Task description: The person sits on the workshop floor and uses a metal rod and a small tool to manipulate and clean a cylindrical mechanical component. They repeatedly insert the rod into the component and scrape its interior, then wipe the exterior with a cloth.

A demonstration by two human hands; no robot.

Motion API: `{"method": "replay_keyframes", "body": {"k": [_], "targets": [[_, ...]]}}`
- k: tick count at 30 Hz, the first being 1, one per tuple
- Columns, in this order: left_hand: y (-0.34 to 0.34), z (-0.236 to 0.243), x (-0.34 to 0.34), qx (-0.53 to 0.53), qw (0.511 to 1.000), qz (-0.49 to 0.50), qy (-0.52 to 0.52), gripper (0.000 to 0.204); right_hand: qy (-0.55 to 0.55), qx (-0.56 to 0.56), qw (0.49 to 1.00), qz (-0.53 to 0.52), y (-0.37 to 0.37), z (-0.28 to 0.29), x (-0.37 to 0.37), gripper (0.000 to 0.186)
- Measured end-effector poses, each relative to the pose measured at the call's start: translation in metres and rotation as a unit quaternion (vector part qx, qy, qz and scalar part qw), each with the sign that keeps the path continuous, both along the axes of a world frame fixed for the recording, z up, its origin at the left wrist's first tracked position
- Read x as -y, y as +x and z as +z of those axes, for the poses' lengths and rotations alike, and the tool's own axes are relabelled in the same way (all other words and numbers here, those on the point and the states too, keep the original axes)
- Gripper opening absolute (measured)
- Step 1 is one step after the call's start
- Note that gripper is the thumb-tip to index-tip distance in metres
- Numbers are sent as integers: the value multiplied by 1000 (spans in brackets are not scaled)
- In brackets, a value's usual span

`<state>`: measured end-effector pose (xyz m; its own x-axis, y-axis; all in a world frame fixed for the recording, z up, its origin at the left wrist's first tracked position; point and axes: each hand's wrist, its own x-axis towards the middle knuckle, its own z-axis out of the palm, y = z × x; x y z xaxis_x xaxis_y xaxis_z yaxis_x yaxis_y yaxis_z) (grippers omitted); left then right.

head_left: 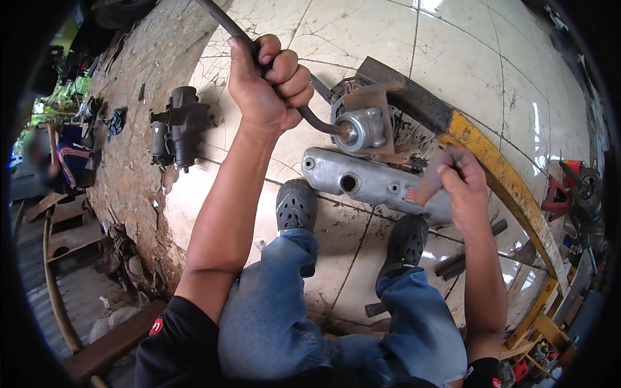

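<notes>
My left hand (pixel 270 84) is closed around a black hose (pixel 220 17), whose lower end curves into a round silver metal housing (pixel 362 129) on a rusty bracket (pixel 392 103). My right hand (pixel 460 181), lower on the right, pinches a small reddish-brown folded piece (pixel 430 185), perhaps sandpaper or cloth, over the right end of a long silver metal cover (pixel 349 174) with round holes. That cover lies on the tiled floor between my feet and the bracket; whether the brown piece touches it I cannot tell.
A dark cylindrical metal part (pixel 182 126) lies at left. A yellow-and-dark steel beam (pixel 495 171) crosses the right side. Tools and metal parts (pixel 582 187) crowd the right edge; dark bars (pixel 449 262) lie by my right shoe. A person (pixel 55 152) is at the far left, near wooden pieces.
</notes>
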<state>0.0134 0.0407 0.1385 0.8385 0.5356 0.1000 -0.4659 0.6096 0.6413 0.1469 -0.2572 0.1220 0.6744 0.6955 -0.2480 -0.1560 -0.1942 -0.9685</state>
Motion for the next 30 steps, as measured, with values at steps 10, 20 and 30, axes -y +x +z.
{"method": "replay_keyframes", "body": {"k": [10, 20, 30], "targets": [[-9, -30, -15, -53, 992, 89, -72, 51, -44, 448, 888, 98, -30, -17, -99, 41], [-35, -38, 0, -89, 973, 174, -120, 54, -125, 531, 812, 208, -38, -21, -86, 65], [-46, -38, 9, -108, 965, 206, -118, 54, -33, 257, 966, 12, -36, -21, -73, 44]]}}
